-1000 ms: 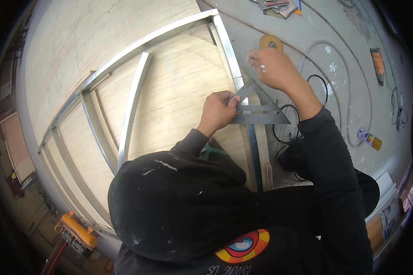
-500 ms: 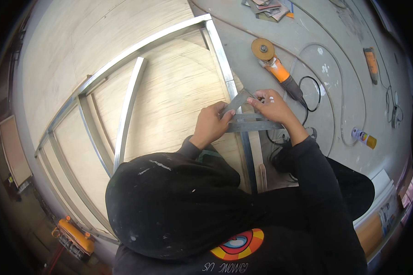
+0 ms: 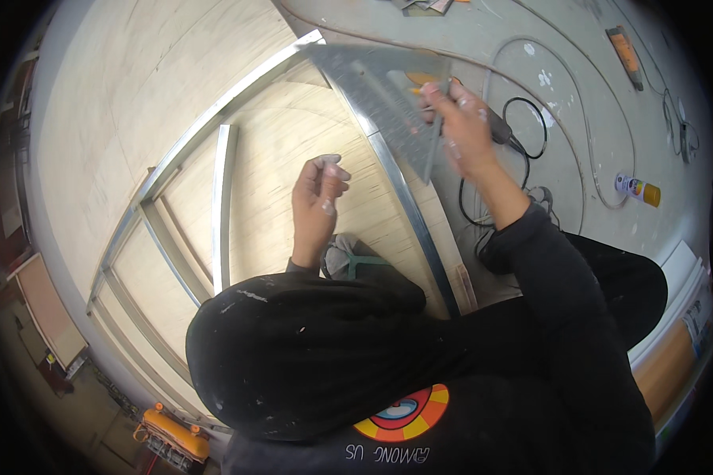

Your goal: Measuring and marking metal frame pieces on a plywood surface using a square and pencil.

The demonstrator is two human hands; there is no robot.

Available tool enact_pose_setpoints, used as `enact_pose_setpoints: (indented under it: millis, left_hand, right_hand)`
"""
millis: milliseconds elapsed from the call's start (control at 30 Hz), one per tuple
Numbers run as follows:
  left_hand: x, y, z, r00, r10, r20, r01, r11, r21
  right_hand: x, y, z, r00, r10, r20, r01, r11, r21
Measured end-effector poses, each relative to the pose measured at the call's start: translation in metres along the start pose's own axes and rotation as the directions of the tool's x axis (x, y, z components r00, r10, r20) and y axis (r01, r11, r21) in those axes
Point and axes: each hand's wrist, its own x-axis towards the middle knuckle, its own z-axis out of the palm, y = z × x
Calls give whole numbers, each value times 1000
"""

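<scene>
My right hand (image 3: pixel 466 131) is closed on a grey metal triangle square (image 3: pixel 364 75), raised over the right edge of the metal frame (image 3: pixel 238 96) and smeared by motion. Something yellow-orange shows by its thumb, too blurred to tell. Over the plywood inside the frame, my left hand (image 3: pixel 317 190) is curled, thumb against fingers, with nothing visible in it. The frame of shiny square tubes lies on a large pale plywood sheet (image 3: pixel 166 59). A loose-looking tube (image 3: pixel 223 198) runs inside it. Below my left hand, a green bar (image 3: pixel 366 260) shows near my foot.
Behind the square and my right hand, an angle grinder (image 3: pixel 501 127) lies on the concrete floor, mostly hidden. Hoses and cords (image 3: pixel 586 134) loop across the floor. A spray can (image 3: pixel 640 191) and an orange power tool (image 3: pixel 625 57) lie further right. An orange machine (image 3: pixel 174 434) stands lower left.
My left hand has let go of the square and drawn back left. My right hand has lifted the square up and away from the frame's edge. The view has shifted slightly.
</scene>
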Motion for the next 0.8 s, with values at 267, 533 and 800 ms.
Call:
enact_pose_setpoints:
  millis: [267, 533, 800]
  left_hand:
    - [-20, 8, 21, 983, -82, 166, 111, 978, -177]
    - [-22, -37, -30, 974, -43, -220, 80, 984, 158]
    - [-22, -56, -54, 956, 113, -269, 82, 780, 621]
  right_hand:
    - [-88, 38, 53, 974, -35, 224, 122, 915, -384]
    - [-89, 94, 20, 688, -353, 634, 684, 608, -403]
    - [-89, 100, 11, 479, -184, 858, 856, 313, -410]
